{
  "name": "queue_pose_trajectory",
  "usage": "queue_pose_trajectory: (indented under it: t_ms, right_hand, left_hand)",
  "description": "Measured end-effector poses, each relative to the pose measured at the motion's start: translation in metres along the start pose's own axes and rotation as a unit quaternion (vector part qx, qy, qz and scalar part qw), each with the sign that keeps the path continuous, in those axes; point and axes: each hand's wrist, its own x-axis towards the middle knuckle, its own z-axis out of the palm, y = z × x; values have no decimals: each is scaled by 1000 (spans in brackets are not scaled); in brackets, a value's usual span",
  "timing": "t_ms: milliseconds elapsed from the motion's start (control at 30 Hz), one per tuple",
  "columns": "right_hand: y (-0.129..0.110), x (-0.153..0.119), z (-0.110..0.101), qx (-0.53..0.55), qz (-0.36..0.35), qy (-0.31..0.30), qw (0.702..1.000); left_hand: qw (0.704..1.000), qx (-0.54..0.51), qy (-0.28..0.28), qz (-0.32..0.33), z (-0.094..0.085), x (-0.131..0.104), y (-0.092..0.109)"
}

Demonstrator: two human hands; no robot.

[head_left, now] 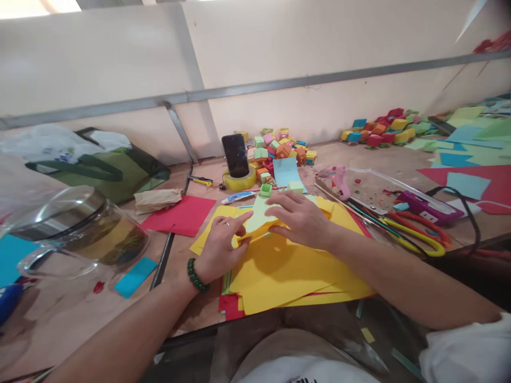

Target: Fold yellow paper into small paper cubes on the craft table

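Phone (235, 154) behind paper sheets (295, 276)

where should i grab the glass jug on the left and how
Best by its clear handle, probably with the left hand, coming from the near side. The loop juts from the jug toward the person, giving fingers something to hook, while the body looks wide and smooth. It holds liquid, so it should probably be kept level.

A pale wall (327, 40) crossed by a grey metal rail (279, 89) stands behind the worn brownish tabletop (67, 324), with bright light (35, 6) at upper left.
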Motion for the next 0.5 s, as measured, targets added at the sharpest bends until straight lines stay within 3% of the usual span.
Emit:
queue_pose_trajectory:
  t_ms: [200,333,500]
  right_hand:
    - [-1,1,2,11,-62,27,998]
    - [-4,1,4,22,-83,20,996]
    - [-3,-1,4,18,-56,24,998]
  left_hand:
    - [997,-73,-35,17,-7,-2,10]
    - [987,-151,-44,-30,-8,-1,8]
    - [974,-201,-34,-95,-6,0,2]
